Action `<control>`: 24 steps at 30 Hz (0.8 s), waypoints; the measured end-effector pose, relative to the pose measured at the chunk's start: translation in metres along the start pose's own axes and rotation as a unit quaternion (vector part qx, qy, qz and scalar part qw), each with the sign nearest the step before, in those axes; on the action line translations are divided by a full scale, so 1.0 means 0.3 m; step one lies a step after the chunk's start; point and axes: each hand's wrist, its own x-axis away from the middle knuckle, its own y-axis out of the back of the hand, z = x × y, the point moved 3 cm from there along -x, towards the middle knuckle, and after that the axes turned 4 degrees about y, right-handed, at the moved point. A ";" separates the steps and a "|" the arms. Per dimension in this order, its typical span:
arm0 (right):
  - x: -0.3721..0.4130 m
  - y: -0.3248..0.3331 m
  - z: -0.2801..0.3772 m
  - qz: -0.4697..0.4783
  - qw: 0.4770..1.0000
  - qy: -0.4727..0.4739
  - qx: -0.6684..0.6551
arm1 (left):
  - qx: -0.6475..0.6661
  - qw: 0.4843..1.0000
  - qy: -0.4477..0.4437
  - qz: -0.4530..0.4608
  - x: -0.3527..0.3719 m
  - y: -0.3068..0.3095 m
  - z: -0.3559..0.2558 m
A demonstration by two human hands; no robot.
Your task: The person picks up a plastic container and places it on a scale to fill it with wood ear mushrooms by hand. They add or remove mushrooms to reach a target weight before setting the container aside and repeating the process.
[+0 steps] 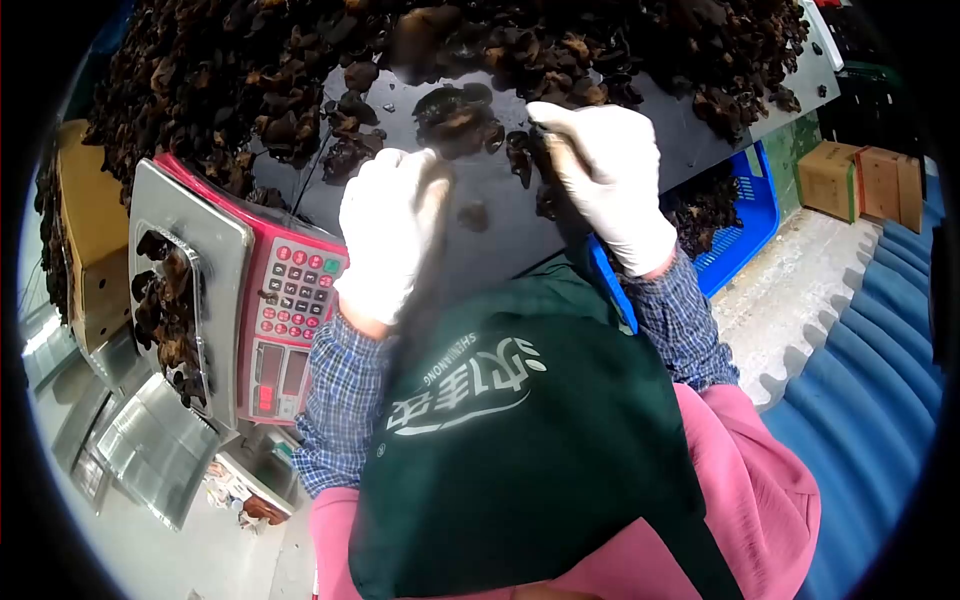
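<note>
White gloves cover both of my hands above the dark tabletop (465, 225). My left hand (388, 222) is closed, fingers curled and thumb pressed in, beside the scale's keypad; anything inside it is hidden. My right hand (612, 172) pinches a dark strip (548, 165) that looks like wood ear mushroom, partly hidden by the fingers and blurred. Between the hands lie a larger clump of wood ear (455, 120) and a small piece (518, 158). A blurred brownish bit (474, 214) shows lower down.
A large wood ear pile (220, 75) spans the back. At left, a pink scale (290, 290) bears a clear tray (200, 330) of wood ear. A blue basket (768, 205) stands below right, cardboard boxes (830, 180) beyond. Empty clear trays (158, 450) are lower left.
</note>
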 end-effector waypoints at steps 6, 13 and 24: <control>-0.131 -0.227 0.017 0.086 0.987 0.122 0.058 | 0.378 0.902 0.208 -0.024 0.015 0.076 0.037; -0.143 0.055 -0.041 0.042 0.996 0.074 0.035 | 0.639 0.721 0.268 0.020 0.127 0.126 0.064; 0.123 0.349 -0.058 0.157 0.959 -0.164 0.169 | 0.445 0.832 0.324 0.061 0.187 0.128 0.039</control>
